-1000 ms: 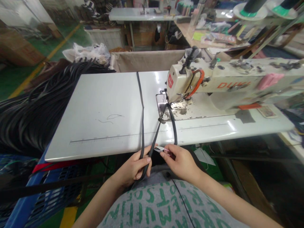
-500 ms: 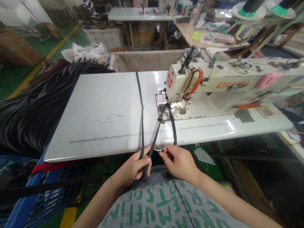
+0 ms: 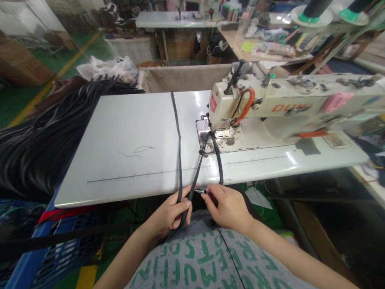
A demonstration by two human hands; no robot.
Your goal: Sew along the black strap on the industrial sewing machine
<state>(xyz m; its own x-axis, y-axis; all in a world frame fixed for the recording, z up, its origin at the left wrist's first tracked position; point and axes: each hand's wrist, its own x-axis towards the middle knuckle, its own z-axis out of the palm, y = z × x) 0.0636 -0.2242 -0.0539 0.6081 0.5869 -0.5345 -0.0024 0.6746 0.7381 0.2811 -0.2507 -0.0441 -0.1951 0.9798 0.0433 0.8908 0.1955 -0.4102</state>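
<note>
My left hand (image 3: 171,210) is closed on a narrow black strap (image 3: 195,176) at the table's front edge, the strap pinched under the thumb. From there the strap runs up to the needle area of the sewing machine (image 3: 222,104). Another length of it lies across the white tabletop, also reaching my left hand. In my right hand (image 3: 230,204) are small metal thread snips (image 3: 200,191), their pointed blades directed left, close to my left fingertips. My right fingers hide their handles. A further black strap length (image 3: 219,160) curves down from the machine beside my right hand.
A large bundle of black straps (image 3: 27,148) hangs at the table's left, above a blue plastic basket (image 3: 57,249). Loose threads (image 3: 142,149) lie on the white tabletop (image 3: 120,120). A fabric-lined bin (image 3: 180,78) stands behind the table.
The view has shifted very slightly. Both hands keep almost the same pose, still gripping the strap and the snips.
</note>
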